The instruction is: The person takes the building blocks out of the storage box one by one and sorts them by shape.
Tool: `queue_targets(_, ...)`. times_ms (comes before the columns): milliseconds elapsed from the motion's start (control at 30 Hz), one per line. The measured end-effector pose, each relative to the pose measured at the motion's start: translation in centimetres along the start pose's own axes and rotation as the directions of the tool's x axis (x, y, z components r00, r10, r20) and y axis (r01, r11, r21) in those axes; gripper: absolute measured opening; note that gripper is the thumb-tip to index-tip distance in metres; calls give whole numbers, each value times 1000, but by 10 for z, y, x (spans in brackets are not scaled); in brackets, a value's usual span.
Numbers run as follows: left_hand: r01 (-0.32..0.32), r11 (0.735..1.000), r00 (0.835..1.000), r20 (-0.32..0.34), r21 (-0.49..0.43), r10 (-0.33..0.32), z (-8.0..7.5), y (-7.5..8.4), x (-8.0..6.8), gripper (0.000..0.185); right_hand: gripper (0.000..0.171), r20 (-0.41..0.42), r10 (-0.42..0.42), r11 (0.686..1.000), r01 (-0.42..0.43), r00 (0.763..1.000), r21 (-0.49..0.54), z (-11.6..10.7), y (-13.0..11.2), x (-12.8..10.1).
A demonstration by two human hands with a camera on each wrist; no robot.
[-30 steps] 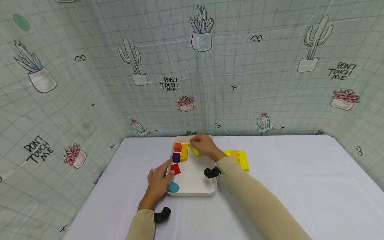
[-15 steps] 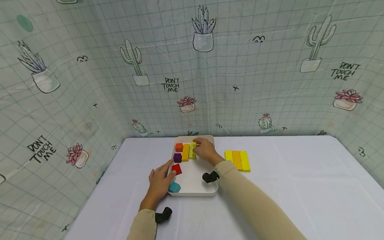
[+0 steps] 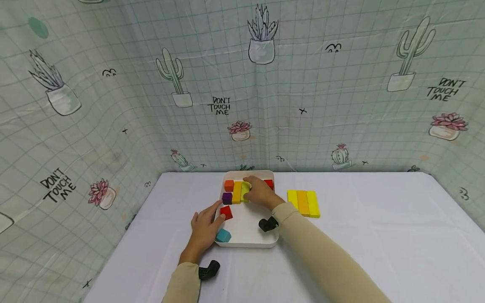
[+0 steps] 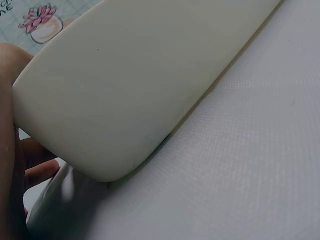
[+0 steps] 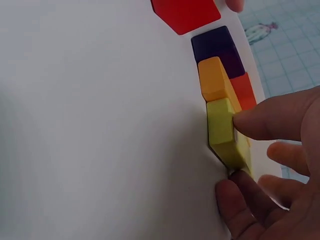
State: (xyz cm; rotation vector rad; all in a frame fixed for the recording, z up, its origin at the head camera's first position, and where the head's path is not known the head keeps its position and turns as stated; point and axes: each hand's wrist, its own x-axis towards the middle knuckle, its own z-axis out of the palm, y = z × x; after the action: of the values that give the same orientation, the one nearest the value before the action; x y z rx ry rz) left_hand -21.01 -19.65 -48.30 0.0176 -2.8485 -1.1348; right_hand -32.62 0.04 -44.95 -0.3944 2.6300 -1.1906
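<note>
A white tray (image 3: 248,245) lies on the table, with blocks in it. Its left rim is held by my left hand (image 3: 204,232), thumb at the rim near a red block (image 3: 226,212) and other fingers outside; the left wrist view shows the tray wall (image 4: 110,100) beside that hand. At the far end, my right hand (image 3: 261,192) pinches a yellow-green block (image 5: 220,125). This block stands flush along an orange-yellow block (image 5: 212,80). Left of them are a purple block (image 3: 227,198) and an orange block (image 3: 229,185).
A teal block (image 3: 223,235) sits in the tray's near left corner. Another red block (image 3: 269,184) shows in the far right corner, partly behind my right hand. Yellow and orange slabs (image 3: 303,203) lie side by side on the table right of the tray.
The yellow-green block, slanted and apart before, has turned straight and moved left against the orange-yellow block, with my right hand on it. My left hand has stayed at the tray rim.
</note>
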Motion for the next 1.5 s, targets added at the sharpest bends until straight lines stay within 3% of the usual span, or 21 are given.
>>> queue_targets(267,16,1000,1000,-5,-2,-16,1,4,3,54,62,41,13,996,-9,999,-90,-4,3,1)
queue_targets(467,23,1000,1000,-4,4,-23,2,3,3,54,67,78,54,996,-48,996,-81,-3,5,2)
queue_targets(633,31,1000,1000,1,2,-31,2,1,3,55,73,96,35,998,-30,995,-60,-3,6,0)
queue_targets(1100,26,1000,1000,13,-4,-26,0,4,4,55,67,3,3,999,-3,1000,-49,-2,9,1)
queue_targets(1500,25,1000,1000,15,-6,-25,0,3,4,54,72,-64,-48,997,44,997,-63,2,12,0)
